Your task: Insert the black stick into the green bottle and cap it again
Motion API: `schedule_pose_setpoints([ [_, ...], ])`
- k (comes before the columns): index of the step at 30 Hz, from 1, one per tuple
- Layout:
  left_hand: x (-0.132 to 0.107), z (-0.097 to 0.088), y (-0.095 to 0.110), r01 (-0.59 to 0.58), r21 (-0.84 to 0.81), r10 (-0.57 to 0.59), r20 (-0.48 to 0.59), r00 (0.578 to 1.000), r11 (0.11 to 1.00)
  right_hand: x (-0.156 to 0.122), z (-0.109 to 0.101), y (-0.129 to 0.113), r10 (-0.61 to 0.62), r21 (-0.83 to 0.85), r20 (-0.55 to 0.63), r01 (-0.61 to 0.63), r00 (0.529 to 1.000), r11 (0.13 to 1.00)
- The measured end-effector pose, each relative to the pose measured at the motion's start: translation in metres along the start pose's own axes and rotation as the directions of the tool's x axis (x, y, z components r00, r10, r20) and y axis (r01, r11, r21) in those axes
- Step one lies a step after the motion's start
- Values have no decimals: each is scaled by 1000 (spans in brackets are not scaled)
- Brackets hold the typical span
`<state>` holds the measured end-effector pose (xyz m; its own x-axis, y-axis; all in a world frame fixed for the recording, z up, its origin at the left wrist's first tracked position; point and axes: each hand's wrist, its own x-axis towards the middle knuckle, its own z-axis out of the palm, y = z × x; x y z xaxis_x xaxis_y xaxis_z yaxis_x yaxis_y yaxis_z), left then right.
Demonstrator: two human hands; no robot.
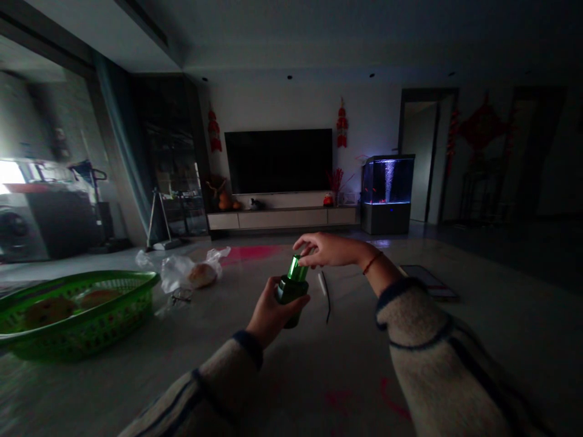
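My left hand [273, 312] is wrapped around a dark green bottle [291, 291], held upright with a slight tilt above the table. On its top sits a shiny green cap [295, 268]. The thumb and curled fingers of my right hand [325, 250] close on the cap from above and to the right. Behind the bottle, a thin pen-like stick with a dark cord [324, 288] lies on the tabletop.
A green plastic basket [104, 325] with round items stands at the left. Beside it are a clear plastic bag [175, 273] holding a brownish item and a pair of glasses [181, 296]. A flat tablet-like device [430, 282] lies at the right on the table [355, 364].
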<state>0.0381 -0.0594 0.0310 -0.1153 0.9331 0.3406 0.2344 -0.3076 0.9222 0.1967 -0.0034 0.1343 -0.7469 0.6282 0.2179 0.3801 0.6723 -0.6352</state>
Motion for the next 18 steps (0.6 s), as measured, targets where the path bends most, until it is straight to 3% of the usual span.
schedule_pose_setpoints([
  [8,0,-1,1,-12,50,12,-6,1000,999,-4,-4,2,-134,-58,83,139,987,989],
  [15,3,-2,-9,-21,36,21,14,1000,999,-1,-1,1,62,-72,27,-60,998,996],
  [18,4,-2,-11,-26,30,25,19,1000,999,1,-1,3,59,-57,41,-57,997,997],
])
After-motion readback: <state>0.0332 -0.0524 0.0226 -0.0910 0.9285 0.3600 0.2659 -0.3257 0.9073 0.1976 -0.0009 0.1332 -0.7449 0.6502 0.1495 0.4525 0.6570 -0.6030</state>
